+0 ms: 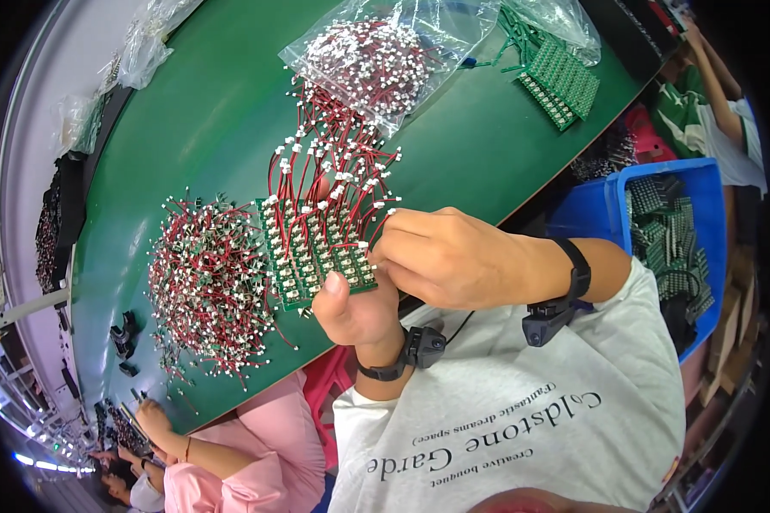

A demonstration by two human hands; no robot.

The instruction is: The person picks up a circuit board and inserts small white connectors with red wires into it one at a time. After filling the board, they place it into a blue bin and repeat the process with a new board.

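Observation:
My left hand (359, 312) holds a green circuit board panel (304, 269) over the table, thumb along its near edge and the other fingers mostly hidden beneath. Rows of small white connectors cover the panel, and several red-and-black wire leads (295, 184) with white plugs rise from its far part. At the panel's right edge, my right hand (445, 256) is closed in a pinch at a wire lead (365, 244); its fingertips are partly hidden. Beyond the panel, loose leads spill from a clear plastic bag (441, 60).
On the green table (453, 162), a heap of small wired boards (205, 286) lies to the left. More green panels (565, 81) sit at the far right. A blue bin (590, 209) with boards stands beside the table. A co-worker's hand (152, 419) is at lower left.

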